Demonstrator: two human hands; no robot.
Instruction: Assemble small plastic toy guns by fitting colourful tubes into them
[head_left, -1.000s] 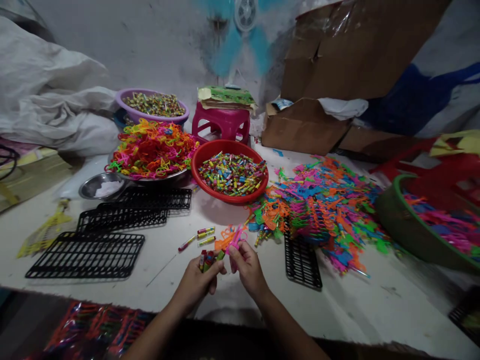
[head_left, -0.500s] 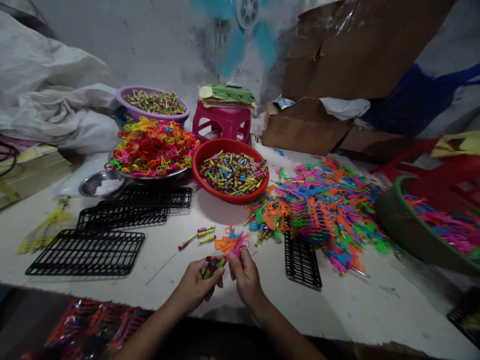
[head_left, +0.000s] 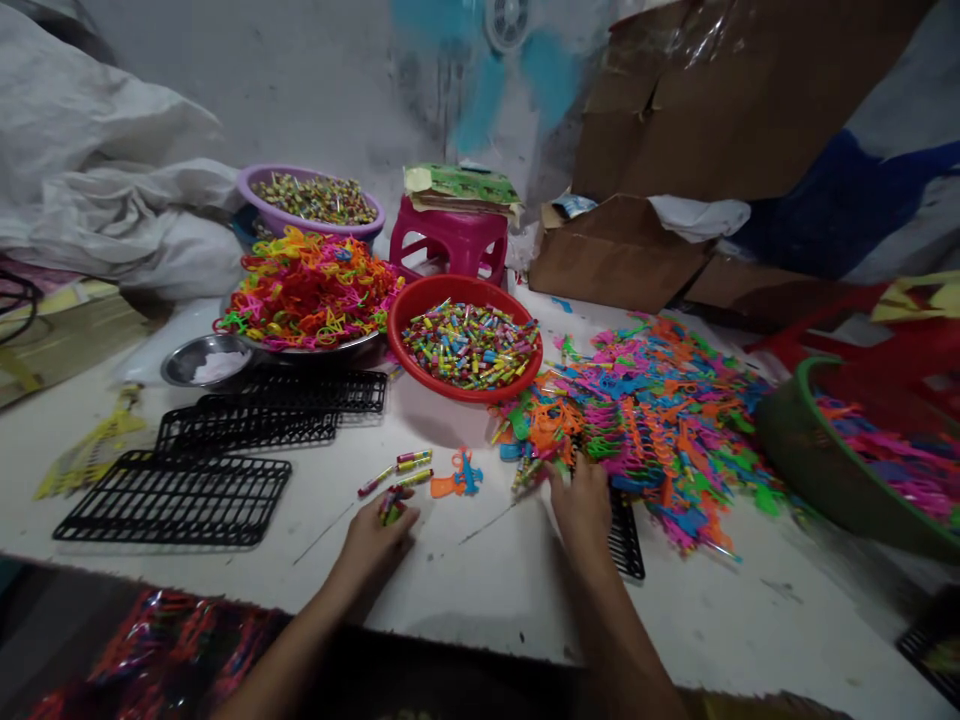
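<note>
1. Since last frame, L hand (head_left: 371, 545) is shifting slightly left; R hand (head_left: 581, 510) is moving off right to black rack (head_left: 627, 540); pink pc isn't showing btwn them now.
2. L hand's fingers are closing round a few wrapped tubes (head_left: 390, 508); can't count them, fingers are covering some.
3. Loose tubes (head_left: 405, 466) are lying on desk (head_left: 457, 590) just beyond; orange/blue pcs (head_left: 450, 485) are resting right of those.
4. R hand's fingers are pointing down over rack's far end, at edge of mixed pile (head_left: 675, 400); can't tell if gripping.
5. Step: prob R hand is dropping off or picking out a pc, L hand holding tubes ready; next move is prob needing one pc kept clear of the tangle.
6. Pile pcs under R hand are hiding; green tub (head_left: 832, 465) is running off right edge.
</note>
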